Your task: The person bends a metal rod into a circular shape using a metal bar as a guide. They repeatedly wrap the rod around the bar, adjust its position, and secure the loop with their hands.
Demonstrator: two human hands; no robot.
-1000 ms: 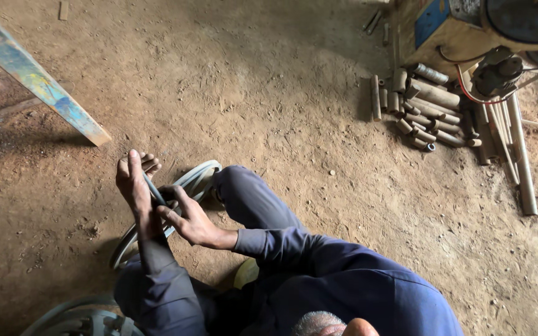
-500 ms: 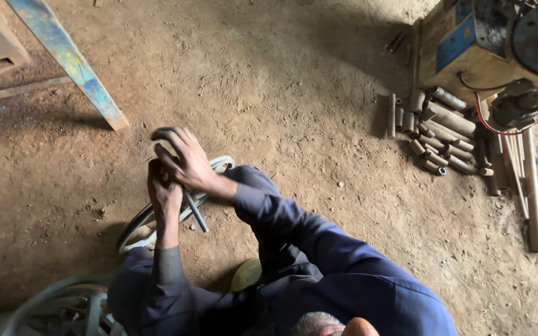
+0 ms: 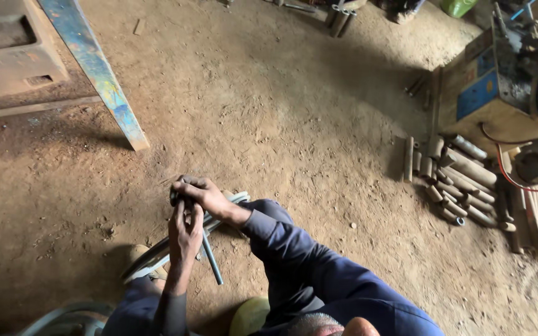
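Right hand (image 3: 202, 193): clamped over the dark rod's (image 3: 210, 258) top, lower left of frame.
Left hand (image 3: 184, 233): wrapped round it just below.

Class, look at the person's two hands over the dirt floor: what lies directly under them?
Under the left hand and right hand a curved metal rim lies on the dirt floor. A thin metal rod slants down from the hands. The hands cover the rod's upper end.
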